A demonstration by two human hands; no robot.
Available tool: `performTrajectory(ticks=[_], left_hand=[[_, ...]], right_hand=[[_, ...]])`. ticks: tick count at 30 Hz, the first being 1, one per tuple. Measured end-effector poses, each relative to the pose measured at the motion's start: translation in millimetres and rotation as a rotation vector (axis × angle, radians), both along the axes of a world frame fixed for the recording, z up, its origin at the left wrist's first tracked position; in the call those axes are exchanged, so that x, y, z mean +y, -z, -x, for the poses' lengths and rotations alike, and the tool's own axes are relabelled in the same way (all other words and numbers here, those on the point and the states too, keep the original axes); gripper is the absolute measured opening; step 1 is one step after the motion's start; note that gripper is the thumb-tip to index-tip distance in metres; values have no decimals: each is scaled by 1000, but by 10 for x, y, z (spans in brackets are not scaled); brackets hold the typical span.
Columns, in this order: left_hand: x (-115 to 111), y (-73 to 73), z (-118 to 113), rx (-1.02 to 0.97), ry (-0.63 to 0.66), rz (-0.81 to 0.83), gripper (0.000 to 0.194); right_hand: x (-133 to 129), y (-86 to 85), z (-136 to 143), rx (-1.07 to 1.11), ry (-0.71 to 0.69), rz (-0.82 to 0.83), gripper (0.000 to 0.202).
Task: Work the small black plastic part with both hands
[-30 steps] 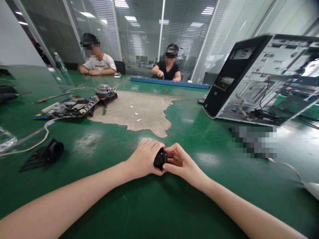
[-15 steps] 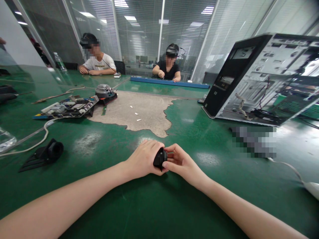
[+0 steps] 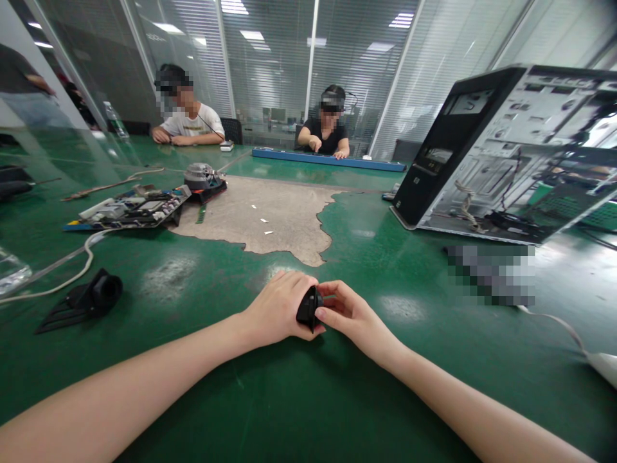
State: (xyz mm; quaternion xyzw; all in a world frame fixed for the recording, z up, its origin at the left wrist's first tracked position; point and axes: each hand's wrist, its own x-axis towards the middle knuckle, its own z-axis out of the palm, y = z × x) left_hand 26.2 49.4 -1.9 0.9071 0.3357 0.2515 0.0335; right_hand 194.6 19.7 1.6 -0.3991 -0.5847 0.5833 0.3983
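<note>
Just below the middle of the view, my left hand (image 3: 279, 307) is wrapped round a small black part (image 3: 307, 307) and holds it above the green table (image 3: 270, 399). From the right, my right hand (image 3: 348, 314) grips the same part's right side between thumb and fingers. My palm and fingers cover some of the part, so its full shape is hidden. To the left of my hands, a black plastic piece with a round ring (image 3: 91, 296) lies on the table.
An open computer case (image 3: 463, 154) stands at the right. At the left lie a circuit board (image 3: 135, 207), a heatsink fan (image 3: 203, 180) and a pale cable (image 3: 89, 254). Two people (image 3: 193, 122) (image 3: 330, 132) sit across the table behind a blue bar (image 3: 328, 159).
My right thumb and fingers have shifted slightly on the black part, while my left hand stays in place. At the far left, a standing person has moved further into view.
</note>
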Motion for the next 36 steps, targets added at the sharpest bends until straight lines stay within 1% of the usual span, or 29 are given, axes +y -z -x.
performTrajectory(ticks=[5,10,15,18,22,27,33,36], left_hand=[[-5,1,5,2,-1,-13,44],[0,5,-1,-7,2,-14,45],[1,0,-1,-8,1,-4,44],[-4,-2,6,-10,1,-4,43],[-5,4,9,-1,-1,-5,45],[-4,10,-3,-23,-4,-7,43],[-6,-2,-5,-22,-6,7,42],[-8,-9,0,-18,-4,7,42]], right_hand=[[-12,7,-13,68,-62,-8,36],[-16,4,-5,82,-27,4,28],[-2,-3,9,20,13,3,32],[-6,-8,3,25,-13,12,33],[-30,0,-10,68,-55,-19,38],[-40,-7,5,108,-35,36,32],[-22,-32,13,55,3,-4,33],[-17,-27,-2,53,-14,9,34]])
